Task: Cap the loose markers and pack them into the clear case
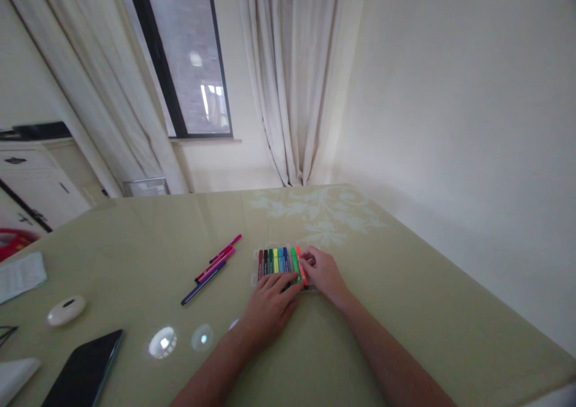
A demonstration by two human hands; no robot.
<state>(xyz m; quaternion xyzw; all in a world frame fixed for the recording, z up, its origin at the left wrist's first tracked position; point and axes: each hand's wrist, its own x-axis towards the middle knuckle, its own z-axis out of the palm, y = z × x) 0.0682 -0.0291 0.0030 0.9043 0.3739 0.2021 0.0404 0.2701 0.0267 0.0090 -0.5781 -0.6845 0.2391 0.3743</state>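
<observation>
A clear tray of coloured markers (276,262) lies on the green table (405,311), with several pens side by side in it. My left hand (269,308) rests flat on the tray's near edge, fingers spread over the pens' lower ends. My right hand (324,274) is at the tray's right side, fingers pinched on an orange marker (301,266) lying at the right end of the row. Three loose markers (215,267), pink, magenta and dark blue, lie on the table to the left of the tray.
A dark phone (85,371) lies near the front left edge. A small white oval object (66,310) and a folded paper (20,275) sit further left. A wall runs along the table's right side; curtains and a window stand behind.
</observation>
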